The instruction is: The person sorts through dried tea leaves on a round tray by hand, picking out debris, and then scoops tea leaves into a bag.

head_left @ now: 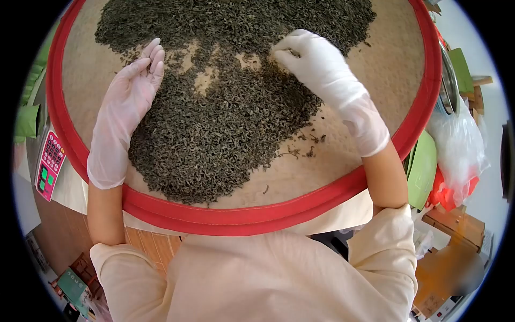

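A big round tray with a red rim (pixel 241 217) holds a wide spread of dark, curled dried leaves (pixel 209 134). My left hand (pixel 137 80), in a thin translucent glove, is at the left edge of the leaves, palm turned up and fingers curled, with a few small dark bits at the fingertips. My right hand (pixel 311 56), in a whitish glove, is over the right side of the leaves, thumb and fingers pinched together. What it holds, if anything, is too small to make out.
A pink scale (pixel 49 163) with green displays stands left of the tray. On the right are green bags (pixel 421 169), a clear plastic bag (pixel 456 145) and a cardboard box (pixel 456 225). A few loose leaves (pixel 308 150) lie near the front right.
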`<state>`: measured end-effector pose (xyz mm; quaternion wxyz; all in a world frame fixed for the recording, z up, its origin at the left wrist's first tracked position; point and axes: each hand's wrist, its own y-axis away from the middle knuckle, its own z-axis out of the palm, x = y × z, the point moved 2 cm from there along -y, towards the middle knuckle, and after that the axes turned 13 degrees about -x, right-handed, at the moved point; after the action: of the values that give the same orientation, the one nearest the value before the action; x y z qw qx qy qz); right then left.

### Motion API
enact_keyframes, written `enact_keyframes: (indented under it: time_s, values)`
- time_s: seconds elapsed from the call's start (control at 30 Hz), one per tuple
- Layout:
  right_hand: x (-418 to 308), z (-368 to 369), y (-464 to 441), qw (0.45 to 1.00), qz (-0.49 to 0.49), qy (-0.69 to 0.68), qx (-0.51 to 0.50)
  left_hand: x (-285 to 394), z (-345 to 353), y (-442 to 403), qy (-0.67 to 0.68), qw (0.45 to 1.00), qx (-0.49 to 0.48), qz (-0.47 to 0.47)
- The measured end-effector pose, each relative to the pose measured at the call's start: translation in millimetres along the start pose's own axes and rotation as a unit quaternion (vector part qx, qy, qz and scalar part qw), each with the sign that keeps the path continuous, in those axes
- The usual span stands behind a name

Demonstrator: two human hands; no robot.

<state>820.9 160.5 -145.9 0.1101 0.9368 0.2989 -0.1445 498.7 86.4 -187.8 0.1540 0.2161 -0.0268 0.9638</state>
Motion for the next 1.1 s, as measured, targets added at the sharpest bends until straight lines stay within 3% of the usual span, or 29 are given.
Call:
enact_keyframes:
  time_s: [0.13,0.37,0.5,0.63,0.7,0.73,0.83,0.87,0.9,0.97,1.03,1.07,1.1]
  values:
    - [-12,25,-16,0.985,-0.141,0.067,0.068,-5,4,-2,0.010,1.000,0.025,0.012]
    - [-12,36,-32,0.971,-0.206,0.091,0.077,-6,13,1,-0.007,1.000,0.012,0.015]
    - [-18,31,-29,0.972,-0.196,0.121,0.052,-2,7,-1,0.008,0.999,-0.030,0.011]
    - [-23,13,-13,0.993,-0.088,-0.036,-0.069,1,7,1,-0.001,1.000,-0.023,0.019]
    - [-29,12,-2,0.940,-0.197,-0.180,-0.213,3,1,1,-0.004,1.000,-0.024,0.018]
    - [-32,6,2,0.914,-0.156,-0.186,-0.324,4,-1,1,-0.009,1.000,-0.025,0.016]
    - [-27,-10,13,0.916,-0.137,-0.245,-0.288,6,-3,-1,0.007,0.999,-0.041,0.010]
    - [-22,-22,14,0.945,-0.098,-0.173,-0.262,5,-3,0,0.010,0.999,-0.036,0.008]
    - [-22,-26,14,0.967,-0.176,-0.126,-0.136,5,-1,0,0.010,0.999,-0.043,0.007]
    - [-12,-35,31,0.957,-0.079,-0.121,-0.252,5,-1,-1,0.011,0.999,-0.048,0.003]
    - [-40,-38,48,0.855,-0.021,-0.253,-0.452,6,-4,0,0.012,0.999,-0.045,0.015]
    - [-48,-29,54,0.839,-0.095,-0.264,-0.465,6,-5,0,0.008,0.999,-0.053,0.007]
    - [-50,-12,58,0.859,-0.186,-0.238,-0.413,6,-7,0,0.008,0.999,-0.050,0.005]
